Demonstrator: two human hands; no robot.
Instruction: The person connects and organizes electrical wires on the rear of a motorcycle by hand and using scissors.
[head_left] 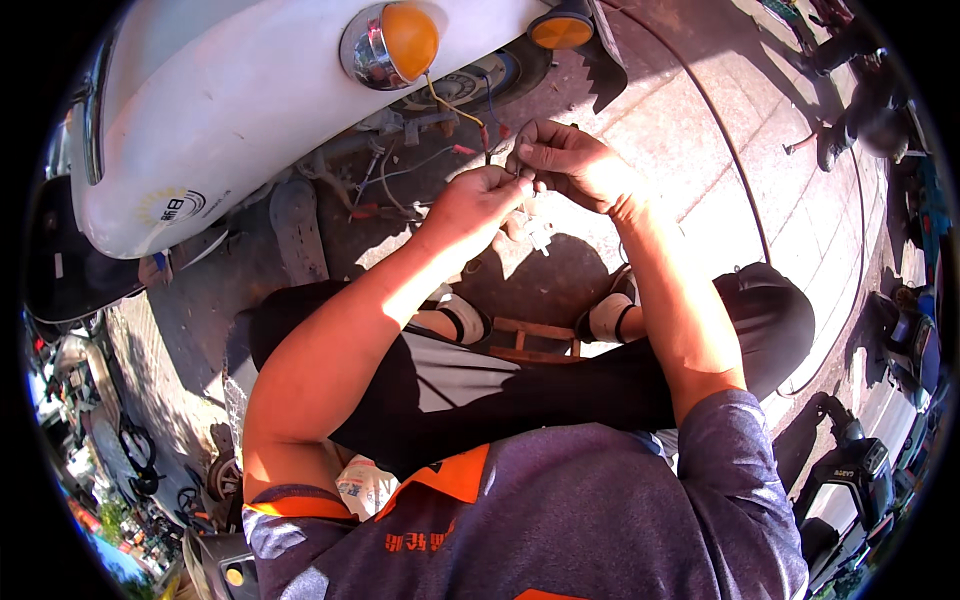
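My left hand (478, 203) and my right hand (575, 168) meet in front of a white vehicle body (240, 110). Both are closed in a pinch, thumbs against fingertips, on something small and dark, perhaps a wire end; the fingers hide most of it. Just beyond them hangs a yellow wire (452, 108), running down from an orange lamp (410, 42) in a chrome housing to a red connector (484, 136). Another red connector (462, 149) on a pale wire lies left of my fingers. More loose wires (385, 180) dangle under the body.
A second orange lamp (561, 32) and a wheel (478, 85) are at the top. A dark hose (722, 130) curves over the paving on the right. Below my hands, a small wooden stool (535, 335) stands between my feet. Parked scooters (850, 470) line the right side.
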